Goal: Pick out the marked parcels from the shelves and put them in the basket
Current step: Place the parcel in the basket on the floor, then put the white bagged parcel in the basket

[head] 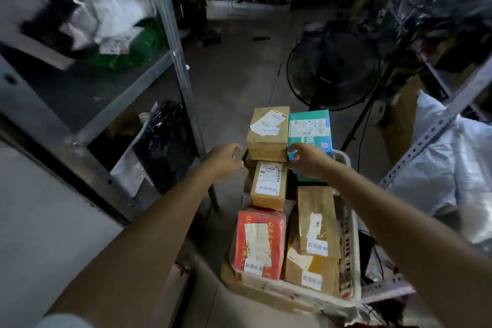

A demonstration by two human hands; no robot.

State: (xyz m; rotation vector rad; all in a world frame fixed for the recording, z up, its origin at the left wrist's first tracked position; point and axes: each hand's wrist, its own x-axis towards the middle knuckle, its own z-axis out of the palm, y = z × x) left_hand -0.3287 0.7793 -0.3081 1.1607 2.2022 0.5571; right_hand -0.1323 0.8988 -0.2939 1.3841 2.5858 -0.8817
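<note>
At nine o'clock of the basket stands the grey metal shelving [111,88], with bagged parcels heaped on its upper tier. Nearer the middle, the left hand [226,160] hovers just beside the tan carton [267,138], fingers loosely curled and holding nothing. That carton sits on top of the pile at the twelve-o'clock end of the white basket [347,234]. Touching its three-o'clock side is the teal box [310,128], whose near corner the right hand [310,165] pinches between thumb and fingers. From this, the teal box looks to be getting settled into the load. To do it well, the free left hand should brace the tan carton so it cannot slide. The right should press the teal box down flat and inward, away from the rim at three o'clock, since the pile stands high and a corner grip gives little control over tilt.
</note>
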